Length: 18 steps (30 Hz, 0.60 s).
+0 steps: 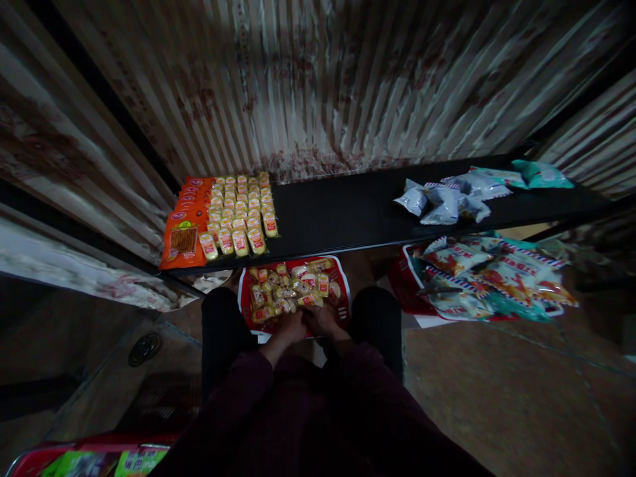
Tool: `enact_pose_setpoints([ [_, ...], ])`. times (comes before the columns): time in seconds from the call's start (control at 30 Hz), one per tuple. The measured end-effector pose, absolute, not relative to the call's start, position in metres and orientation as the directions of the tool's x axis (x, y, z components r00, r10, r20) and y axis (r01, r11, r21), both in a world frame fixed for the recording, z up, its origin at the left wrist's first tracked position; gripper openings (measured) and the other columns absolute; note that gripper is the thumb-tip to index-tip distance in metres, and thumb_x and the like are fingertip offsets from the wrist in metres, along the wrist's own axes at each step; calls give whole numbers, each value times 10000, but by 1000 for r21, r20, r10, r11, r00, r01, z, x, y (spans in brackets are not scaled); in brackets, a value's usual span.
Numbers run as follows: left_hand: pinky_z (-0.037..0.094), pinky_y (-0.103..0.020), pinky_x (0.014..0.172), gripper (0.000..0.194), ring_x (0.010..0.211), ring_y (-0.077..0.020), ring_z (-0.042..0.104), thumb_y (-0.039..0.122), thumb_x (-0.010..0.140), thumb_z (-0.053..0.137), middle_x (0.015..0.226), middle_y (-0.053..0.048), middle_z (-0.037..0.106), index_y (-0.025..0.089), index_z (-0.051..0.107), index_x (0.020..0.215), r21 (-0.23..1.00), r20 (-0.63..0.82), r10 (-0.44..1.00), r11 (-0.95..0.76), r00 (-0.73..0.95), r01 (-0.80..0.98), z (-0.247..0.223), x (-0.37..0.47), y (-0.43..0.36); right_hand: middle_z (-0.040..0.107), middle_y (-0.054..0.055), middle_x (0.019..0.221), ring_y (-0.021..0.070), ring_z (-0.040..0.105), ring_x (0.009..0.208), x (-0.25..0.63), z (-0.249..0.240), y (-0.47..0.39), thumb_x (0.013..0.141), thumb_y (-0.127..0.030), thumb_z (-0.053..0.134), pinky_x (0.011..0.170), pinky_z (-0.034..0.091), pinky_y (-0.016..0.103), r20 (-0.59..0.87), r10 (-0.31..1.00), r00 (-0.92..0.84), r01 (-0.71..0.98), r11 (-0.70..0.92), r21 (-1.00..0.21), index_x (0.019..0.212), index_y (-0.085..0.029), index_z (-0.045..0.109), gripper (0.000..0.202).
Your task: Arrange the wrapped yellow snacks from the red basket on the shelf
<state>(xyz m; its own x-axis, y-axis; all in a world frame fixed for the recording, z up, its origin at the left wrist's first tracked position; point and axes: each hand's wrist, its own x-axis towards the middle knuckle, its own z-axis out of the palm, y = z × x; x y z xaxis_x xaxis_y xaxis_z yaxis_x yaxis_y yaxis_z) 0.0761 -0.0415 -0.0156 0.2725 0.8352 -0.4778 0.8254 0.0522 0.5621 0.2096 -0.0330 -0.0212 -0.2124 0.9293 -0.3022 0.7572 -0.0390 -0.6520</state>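
Observation:
Between my knees, a red and white basket point(344, 275) holds many small wrapped cakes point(285, 291) in clear and yellow packaging. My left hand point(289, 328) reaches into its near side, fingers bent and close together. Right beside it, my right hand point(322, 320) is curled too, its fingertips almost meeting the left ones. One wrapped cake point(311, 300) lies just beyond the fingertips of both hands. Dimness and the hands themselves hide what the fingers grip. Rows of similar wrapped cakes point(240, 242) stand on the black shelf point(322, 212) above the basket.
Orange snack packets point(183, 235) line the shelf's left end. Silver-white bags point(442, 202) and a teal bag point(546, 175) lie toward its right. A second red basket point(405, 281), piled with chip-like bags point(497, 275), stands right. Another red basket point(30, 457) sits at lower left.

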Motion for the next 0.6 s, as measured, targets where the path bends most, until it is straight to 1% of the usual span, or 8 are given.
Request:
enact_pose_setpoints([
  [0.07,441,-389,903,373,1001,-258,615,157,741,490,1082,-127,663,198,605,1093,572,-483,830,57,280,818,-15,76,-41,723,46,926,175,653,845,209,-23,-32,763,-167,492,775,486,270,-280,935,-218,709,-45,-704,921,-204,697,262],
  [0.13,438,-363,902,369,1002,-241,612,162,762,483,1072,-107,669,213,599,1108,586,-471,846,89,250,805,-15,76,-40,719,50,944,172,653,858,209,-24,-32,761,-162,477,801,488,280,-257,942,-214,653,-58,-755,935,-193,692,279],
  [0.2,433,-347,903,340,1003,-226,608,176,787,472,1056,-94,675,221,606,1096,591,-454,873,144,180,793,-16,75,-39,713,60,969,180,650,880,209,-25,-32,765,-186,476,830,487,302,-228,956,-187,598,-73,-798,952,-182,686,281],
  [0.3,428,-325,900,293,1005,-205,602,192,803,478,1045,-70,679,230,626,1053,636,-430,901,253,62,729,-19,73,-35,711,68,969,201,651,884,209,-24,-31,777,-276,488,843,489,344,-206,976,-75,503,-141,-853,978,-180,675,292],
  [0.37,435,-298,878,278,976,-188,609,196,781,530,1021,-54,684,227,633,1038,709,-433,901,339,2,618,-20,72,-31,712,63,949,207,654,859,207,-23,-29,774,-342,500,824,498,354,-229,973,3,386,-213,-898,984,-188,670,311],
  [0.43,460,-277,800,272,856,-172,630,232,764,581,918,-47,695,207,637,1028,769,-487,872,455,-48,449,-20,71,-27,710,58,951,208,652,853,206,-24,-27,751,-396,531,812,502,351,-268,962,56,229,-274,-934,988,-198,665,336],
  [0.53,467,-243,643,300,624,-127,596,315,748,624,718,-20,661,170,634,1010,782,-601,796,604,-75,152,-19,71,-22,711,74,929,225,641,856,206,-27,-24,689,-459,605,813,496,370,-311,942,129,61,-321,-945,963,-180,668,397],
  [0.6,454,-221,596,316,554,-97,560,331,730,650,652,4,626,163,631,997,765,-642,762,644,-89,-9,-15,70,-20,711,92,889,242,634,845,208,-30,-23,640,-499,648,813,490,396,-314,933,173,9,-320,-947,914,-159,678,438],
])
